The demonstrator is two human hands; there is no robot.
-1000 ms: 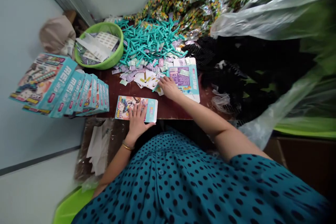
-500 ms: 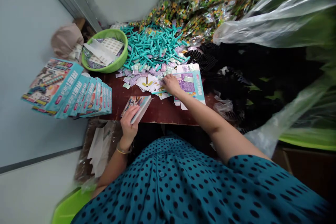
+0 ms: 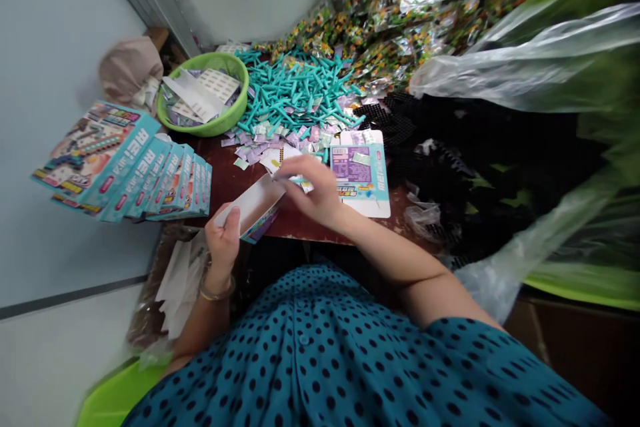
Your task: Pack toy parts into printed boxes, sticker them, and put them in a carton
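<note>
My left hand (image 3: 223,240) is wrapped around a small cardboard box (image 3: 257,207), its thumb along the near side. The box is tilted, its white inside showing through the open side. My right hand (image 3: 315,188) is at the far end of the box, fingers bent and pinched by its rim; what they hold, if anything, is hidden. Beyond that hand lie printed cards (image 3: 273,157) and a scatter of small purple and green sachets (image 3: 260,150). A flattened printed box (image 3: 367,177) rests to the right of my right hand.
Several filled boxes (image 3: 113,153) lean in a row at the left. Behind are a green basket (image 3: 235,110) of papers, a heap of teal plastic pieces (image 3: 295,90) and a pile of bagged colourful parts (image 3: 380,7). Black pieces (image 3: 480,147) and clear plastic sheeting (image 3: 480,70) fill the right.
My right hand has moved from the cards and sachets back to the box's far end. My left hand has turned the box so that its open side faces up and come slightly nearer.
</note>
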